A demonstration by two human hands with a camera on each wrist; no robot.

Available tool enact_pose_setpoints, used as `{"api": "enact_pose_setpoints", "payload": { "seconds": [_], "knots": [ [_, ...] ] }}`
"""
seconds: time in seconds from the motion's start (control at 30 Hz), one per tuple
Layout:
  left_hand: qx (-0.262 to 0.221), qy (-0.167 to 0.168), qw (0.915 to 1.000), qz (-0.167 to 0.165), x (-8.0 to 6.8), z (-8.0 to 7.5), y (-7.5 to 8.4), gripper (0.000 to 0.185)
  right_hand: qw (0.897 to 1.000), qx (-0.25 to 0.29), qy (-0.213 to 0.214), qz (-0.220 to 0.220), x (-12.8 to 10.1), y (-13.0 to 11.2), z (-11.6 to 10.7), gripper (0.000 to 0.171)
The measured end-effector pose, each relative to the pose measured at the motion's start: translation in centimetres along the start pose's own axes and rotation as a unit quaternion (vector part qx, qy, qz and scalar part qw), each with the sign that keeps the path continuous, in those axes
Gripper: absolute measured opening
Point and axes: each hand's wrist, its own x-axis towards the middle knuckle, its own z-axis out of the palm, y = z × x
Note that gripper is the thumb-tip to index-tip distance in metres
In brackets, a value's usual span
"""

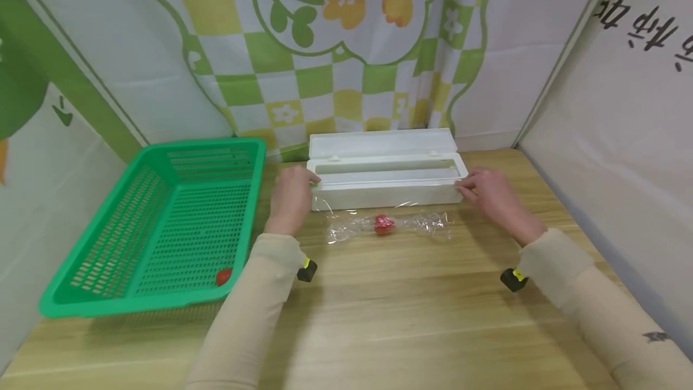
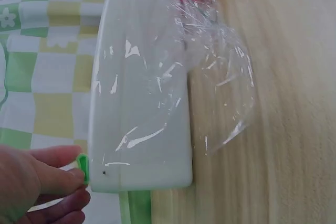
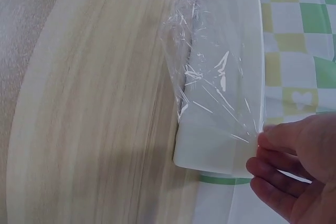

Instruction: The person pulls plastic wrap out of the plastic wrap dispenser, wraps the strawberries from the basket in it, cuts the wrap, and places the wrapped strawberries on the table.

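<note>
A white cling film dispenser box point(image 1: 387, 196) stands at the back of the table with its lid point(image 1: 381, 144) raised. Clear cling film point(image 2: 157, 85) drapes over its front onto the wood. Wrapped in film before the box lies a small red round item point(image 1: 384, 224), perhaps a strawberry or tomato. At the box's left end, my left hand point(image 1: 291, 197) pinches a small green tab point(image 2: 82, 168) between thumb and forefinger. My right hand point(image 1: 495, 197) is at the opposite end, pinching the film's edge point(image 3: 255, 136) against the box corner.
A green plastic basket point(image 1: 186, 304) sits on the left of the wooden table point(image 1: 411, 330), with another red item point(image 1: 223, 276) inside it. Right behind the box hangs a checked curtain point(image 1: 335, 86). Pale cloth walls point(image 1: 622, 155) close in both sides.
</note>
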Motion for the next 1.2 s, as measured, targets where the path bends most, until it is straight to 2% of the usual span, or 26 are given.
{"api": "enact_pose_setpoints", "payload": {
  "seconds": [0.13,0.27,0.37,0.43,0.53,0.67,0.77,0.93,1.2],
  "knots": [
    [0.002,0.008,0.9999,-0.009,0.0,-0.2,0.0,0.036,1.000,0.002,-0.009,-0.001,0.0,0.1,0.0,0.026],
    [0.020,0.020,0.9994,0.020,-0.2,0.0,0.3,0.035,1.000,-0.002,-0.004,-0.007,0.0,0.3,0.1,0.026],
    [0.023,0.017,0.9967,0.075,-0.6,0.6,1.1,0.025,1.000,-0.008,0.002,-0.016,0.0,0.4,0.1,0.025],
    [0.012,0.001,0.9926,0.121,-1.1,1.3,2.0,0.020,1.000,-0.009,0.003,-0.020,0.0,0.4,0.1,0.025],
    [-0.007,-0.044,0.9801,0.193,-2.0,2.7,3.3,0.018,1.000,0.003,-0.004,-0.011,0.1,0.4,0.0,0.025],
    [-0.018,-0.094,0.9630,0.252,-2.9,4.9,4.3,0.024,1.000,0.019,-0.013,0.007,0.1,0.4,-0.2,0.026],
    [-0.012,-0.107,0.9599,0.259,-3.3,6.2,4.5,0.033,1.000,0.024,-0.010,0.006,0.1,0.5,-0.3,0.026],
    [-0.014,-0.131,0.9569,0.259,-3.3,7.7,4.8,0.033,0.999,0.041,0.001,0.009,-0.1,0.8,-0.1,0.025],
    [-0.019,-0.136,0.9593,0.247,-3.3,8.4,5.0,0.030,0.995,0.102,0.009,0.021,-0.1,1.5,-0.7,0.027]
  ]
}}
